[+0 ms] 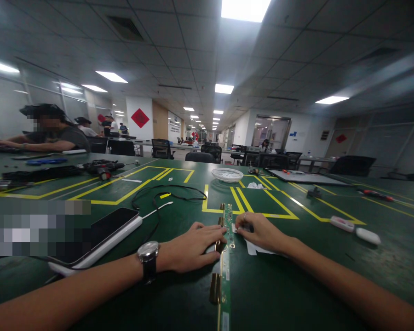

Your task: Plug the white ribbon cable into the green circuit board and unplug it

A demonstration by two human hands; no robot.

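A long, narrow green circuit board (225,276) with gold-coloured flex tabs along its left edge lies lengthwise on the green table, running toward me. My left hand (195,246), wearing a wristwatch, lies low beside it with fingers stretched out and fingertips resting on the board's left edge. On the other side, my right hand (260,231) is closed, thumb and fingers pinched close to the board's right edge. What sits in that pinch is too small and hidden to make out. Partly under the right hand lies a piece of white paper (253,248).
At left are a phone-like black-screened device (110,227) on a white base and a black cable (169,187). A white basket (227,174) stands farther back. Two small white cases (353,230) and a screwdriver (375,195) lie right. A person (55,131) sits at far left.
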